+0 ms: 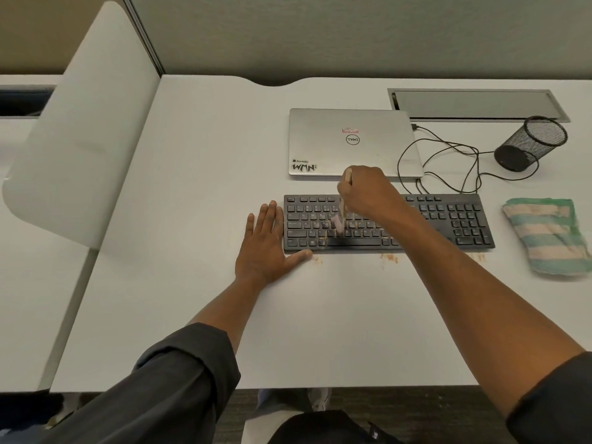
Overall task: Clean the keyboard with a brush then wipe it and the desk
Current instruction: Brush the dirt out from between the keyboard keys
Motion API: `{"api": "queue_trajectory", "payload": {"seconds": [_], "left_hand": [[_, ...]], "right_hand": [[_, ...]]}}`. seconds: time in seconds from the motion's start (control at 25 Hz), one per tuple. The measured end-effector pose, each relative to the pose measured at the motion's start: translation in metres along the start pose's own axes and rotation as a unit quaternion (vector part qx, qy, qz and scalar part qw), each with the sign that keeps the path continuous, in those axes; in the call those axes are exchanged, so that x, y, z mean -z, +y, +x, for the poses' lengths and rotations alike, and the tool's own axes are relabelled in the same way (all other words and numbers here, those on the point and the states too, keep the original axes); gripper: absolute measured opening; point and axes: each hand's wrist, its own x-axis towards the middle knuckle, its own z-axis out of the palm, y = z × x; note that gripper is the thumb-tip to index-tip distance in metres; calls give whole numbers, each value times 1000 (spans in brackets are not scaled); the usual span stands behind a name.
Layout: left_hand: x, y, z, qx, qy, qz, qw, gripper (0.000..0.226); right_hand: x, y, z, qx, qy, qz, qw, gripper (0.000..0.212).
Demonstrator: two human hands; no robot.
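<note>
Over the black keyboard (389, 223), my right hand (365, 190) grips the brush (342, 213), bristles on the middle keys; my left hand (267, 243) lies flat, steadying its left end. Brushing step in hand; crumbs (389, 258) on the desk (192, 219) and the striped cloth (547, 235) at right await wiping.

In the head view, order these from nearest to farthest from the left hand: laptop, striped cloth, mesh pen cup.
From the left hand, at the keyboard's left end:
1. Laptop, behind the keyboard.
2. Striped cloth, right of the keyboard.
3. Mesh pen cup, tipped over, far right.
</note>
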Motion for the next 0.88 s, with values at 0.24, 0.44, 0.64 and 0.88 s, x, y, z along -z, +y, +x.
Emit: {"api": "queue_trajectory", "payload": {"seconds": [0.24, 0.44, 0.64, 0.88], "left_hand": [[0, 0, 0, 0, -3, -2, 1000, 118], [1, 0, 0, 0, 1, -9, 1000, 119], [2, 0, 0, 1, -3, -8, 1000, 120], [1, 0, 0, 2, -4, -12, 1000, 121]], "right_hand": [[-5, -5, -1, 6, 38, 43, 998, 22], [-1, -6, 1, -26, 56, 43, 997, 21], [-16, -8, -2, -40, 40, 100, 993, 20], [-17, -10, -4, -51, 81, 119, 988, 20]]}}
